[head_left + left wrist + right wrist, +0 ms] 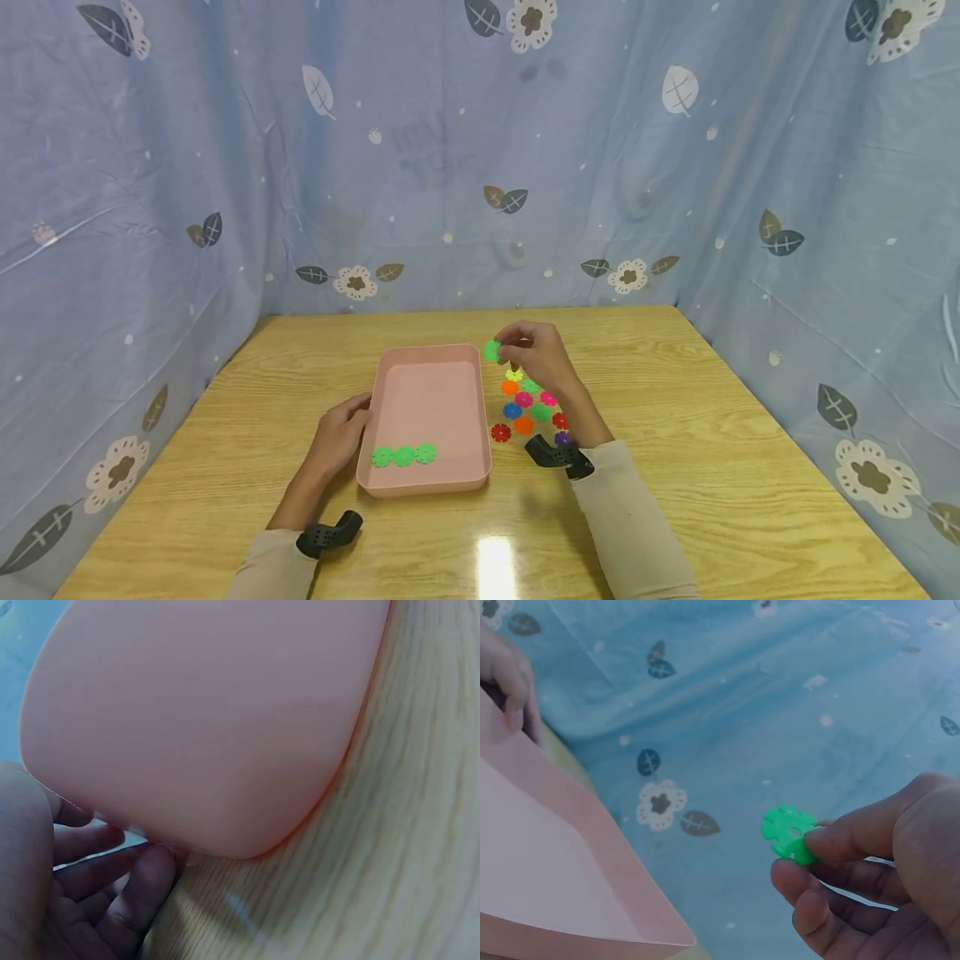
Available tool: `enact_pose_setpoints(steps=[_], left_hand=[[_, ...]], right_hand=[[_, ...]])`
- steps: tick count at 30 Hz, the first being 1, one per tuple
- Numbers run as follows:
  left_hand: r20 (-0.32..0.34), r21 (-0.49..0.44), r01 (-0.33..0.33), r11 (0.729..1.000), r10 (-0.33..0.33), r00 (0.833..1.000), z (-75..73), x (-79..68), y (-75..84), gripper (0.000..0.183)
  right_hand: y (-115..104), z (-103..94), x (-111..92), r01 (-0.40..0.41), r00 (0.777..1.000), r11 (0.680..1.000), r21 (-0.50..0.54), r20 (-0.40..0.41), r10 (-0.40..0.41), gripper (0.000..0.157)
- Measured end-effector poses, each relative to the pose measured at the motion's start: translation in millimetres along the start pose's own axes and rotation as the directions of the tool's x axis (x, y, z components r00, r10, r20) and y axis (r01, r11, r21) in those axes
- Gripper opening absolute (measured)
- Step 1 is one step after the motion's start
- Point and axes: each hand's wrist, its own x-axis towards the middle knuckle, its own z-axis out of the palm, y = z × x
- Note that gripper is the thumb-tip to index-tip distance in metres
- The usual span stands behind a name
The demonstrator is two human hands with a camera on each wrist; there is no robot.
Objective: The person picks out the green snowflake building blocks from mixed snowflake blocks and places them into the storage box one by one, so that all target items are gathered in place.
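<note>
Thumb and finger of my right hand pinch a green snowflake disc, notched round its edge. They hold it up just beyond the right rim of a shallow pink tray, near the far right corner. My left hand grips the tray's left side, with its fingers at the rim; in the left wrist view its curled fingers lie against the tray's outer wall. Inside the tray, three green snowflake discs lie in a row along the near end.
Right of the tray, below my right hand, several loose snowflake discs in red, orange, blue, pink, yellow, green and purple lie on the wooden table. A blue patterned curtain surrounds the table's back and sides.
</note>
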Motion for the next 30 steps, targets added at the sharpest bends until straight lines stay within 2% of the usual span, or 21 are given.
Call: enact_pose_setpoints(steps=[12, 19, 30], left_hand=[[-0.006, 0.016, 0.001, 1.000, -0.001, 1.000, -1.3, -1.2, 1.2, 0.048], [0.005, -0.006, 0.004, 1.000, -0.004, 1.000, -2.1, -0.6, 1.1, 0.048], [0.004, 0.004, 0.007, 1.000, -0.007, 1.000, -0.8, 0.1, -0.6, 0.048]], right_hand=[[1.6, 13.2, -1.7, -0.058, 0.989, 0.998, 0.032, 0.140, 0.053, 0.007], [-1.8, 22.2, -3.4, -0.081, 0.974, 0.995, -0.049, 0.209, 0.090, 0.006], [0.4, 41.5, -6.5, -0.071, 0.923, 0.991, -0.117, 0.369, 0.110, 0.004]])
